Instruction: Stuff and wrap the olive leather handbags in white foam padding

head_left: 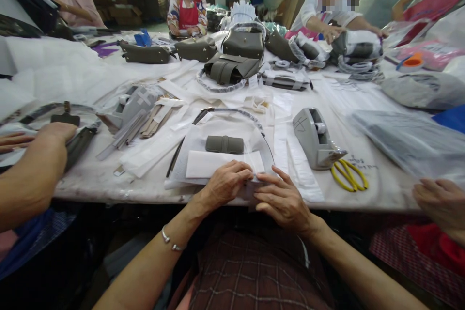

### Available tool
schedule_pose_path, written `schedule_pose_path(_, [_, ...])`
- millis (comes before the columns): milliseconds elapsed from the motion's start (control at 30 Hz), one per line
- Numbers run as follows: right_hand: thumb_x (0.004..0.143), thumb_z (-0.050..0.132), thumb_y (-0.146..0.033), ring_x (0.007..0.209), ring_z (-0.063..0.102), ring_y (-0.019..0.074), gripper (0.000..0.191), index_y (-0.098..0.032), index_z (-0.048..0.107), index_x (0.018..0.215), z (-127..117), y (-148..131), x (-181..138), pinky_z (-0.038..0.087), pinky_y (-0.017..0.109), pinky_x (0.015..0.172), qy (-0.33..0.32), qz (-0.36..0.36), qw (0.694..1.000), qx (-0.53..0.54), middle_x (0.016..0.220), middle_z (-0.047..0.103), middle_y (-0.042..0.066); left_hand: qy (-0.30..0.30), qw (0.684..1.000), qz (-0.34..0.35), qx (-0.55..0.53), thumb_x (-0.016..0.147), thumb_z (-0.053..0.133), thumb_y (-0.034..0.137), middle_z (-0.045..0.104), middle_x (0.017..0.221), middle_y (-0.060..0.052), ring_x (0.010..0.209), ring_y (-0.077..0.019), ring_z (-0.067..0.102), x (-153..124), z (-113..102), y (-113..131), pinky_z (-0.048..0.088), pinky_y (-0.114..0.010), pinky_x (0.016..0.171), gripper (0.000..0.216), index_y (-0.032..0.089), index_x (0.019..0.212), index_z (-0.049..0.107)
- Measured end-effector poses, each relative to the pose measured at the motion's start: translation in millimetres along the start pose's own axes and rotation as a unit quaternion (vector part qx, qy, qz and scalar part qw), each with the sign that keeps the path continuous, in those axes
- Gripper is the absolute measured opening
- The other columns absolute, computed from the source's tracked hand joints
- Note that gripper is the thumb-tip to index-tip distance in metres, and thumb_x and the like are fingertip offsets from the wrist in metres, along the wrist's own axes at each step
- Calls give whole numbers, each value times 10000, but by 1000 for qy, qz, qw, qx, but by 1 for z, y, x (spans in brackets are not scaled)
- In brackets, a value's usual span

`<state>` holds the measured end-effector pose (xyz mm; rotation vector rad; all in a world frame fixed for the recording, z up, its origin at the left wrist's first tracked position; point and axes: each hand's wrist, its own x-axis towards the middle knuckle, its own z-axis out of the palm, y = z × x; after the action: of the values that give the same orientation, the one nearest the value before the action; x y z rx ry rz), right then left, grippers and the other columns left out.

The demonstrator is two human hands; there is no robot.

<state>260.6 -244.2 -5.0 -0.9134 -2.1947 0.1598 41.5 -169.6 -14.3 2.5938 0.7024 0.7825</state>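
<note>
In front of me lies a handbag wrapped in a white sheet (198, 138), with its wrapped strap (240, 113) arching behind. A small grey-brown flap piece (224, 144) rests on top, beside a folded white strip (203, 164). My left hand (228, 181) is closed, its fingertips pinching the near edge of the white sheet at the strip's right end. Just to its right, my right hand (281, 198) touches the same edge with fingers stretched and apart. My thumbs are largely hidden.
A grey tape dispenser (308, 135) and yellow-handled scissors (348, 174) lie right. Another dispenser (136, 101) stands left near paper strips (156, 118). Bags (241, 43) are heaped behind. Co-workers' hands (441, 203) (49, 143) are at both sides; others work across the table.
</note>
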Motion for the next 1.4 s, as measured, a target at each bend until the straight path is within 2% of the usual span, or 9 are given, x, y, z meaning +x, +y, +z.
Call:
schedule_pose_path(167, [919, 637, -213, 967, 696, 195, 83, -245, 709, 944, -19, 0, 33, 435, 447, 1058, 59, 49, 997, 24, 929, 761, 14, 5, 1000, 11, -6, 943, 489, 99, 683, 1047, -40, 981, -177, 592, 0, 0, 0, 491, -298, 905, 199, 209, 979, 651])
schedule_pose_path(367, [939, 630, -250, 990, 680, 170, 80, -251, 704, 970, -8, 19, 42, 389, 459, 1103, -60, 14, 998, -23, 1024, 743, 17, 23, 1000, 2, -20, 913, 496, 75, 672, 1029, -49, 967, -186, 595, 0, -2, 3, 504, -308, 880, 180, 196, 963, 620])
schedule_pose_path(500, [959, 590, -232, 1097, 651, 196, 141, -242, 682, 1065, -8, 23, 36, 381, 465, 1122, -85, -28, 993, -75, 1092, 736, 37, 15, 999, -12, -43, 838, 544, 71, 662, 1065, -50, 1013, -193, 592, 0, -7, 8, 500, -330, 924, 183, 205, 951, 597])
schedule_pose_path(633, [955, 588, -222, 1145, 630, 217, 166, -230, 670, 1100, -6, 21, 34, 375, 469, 1126, -80, -34, 991, -106, 1092, 733, 52, 7, 1000, -22, -13, 880, 646, 271, 656, 1041, -58, 981, -212, 597, 3, -7, 12, 509, -346, 886, 127, 202, 960, 574])
schedule_pose_path(867, [877, 657, -220, 899, 697, 197, 100, -260, 730, 933, -22, 33, 63, 520, 337, 874, -137, 109, 985, -10, 910, 755, 16, -3, 992, -12, 123, 913, 607, 215, 645, 989, -36, 894, -206, 584, 1, 8, 7, 491, -336, 816, 75, 211, 971, 561])
schedule_pose_path(1033, [898, 604, -257, 829, 708, 212, 199, -236, 724, 1055, -9, 50, 103, 508, 299, 737, -144, 304, 935, -110, 908, 767, 43, 1, 992, -11, 124, 916, 609, 212, 640, 958, -35, 870, -199, 578, 0, 7, 7, 488, -322, 802, 60, 201, 938, 555])
schedule_pose_path(1100, [880, 631, -283, 841, 707, 238, 231, -222, 719, 1084, 2, 56, 113, 502, 311, 718, -190, 332, 911, -156, 916, 764, 79, -4, 992, -9, 122, 925, 598, 214, 637, 954, -37, 875, -199, 578, 1, 7, 7, 488, -324, 811, 50, 200, 940, 552])
schedule_pose_path(1200, [869, 631, -312, 827, 702, 247, 179, -223, 758, 959, 9, 65, 120, 485, 304, 683, -247, 332, 894, -171, 883, 760, 97, -9, 992, -14, 122, 929, 593, 224, 632, 961, -42, 892, -203, 577, 1, 9, 6, 487, -333, 828, 52, 204, 949, 551])
schedule_pose_path(1400, [790, 686, -314, 504, 615, 144, 151, -195, 745, 861, 3, 82, 120, 453, 239, 526, -247, 425, 871, 20, 637, 702, 7, -1, 992, -14, 125, 919, 594, 221, 626, 940, -37, 866, -202, 574, 1, 8, 6, 485, -328, 787, 54, 209, 939, 545])
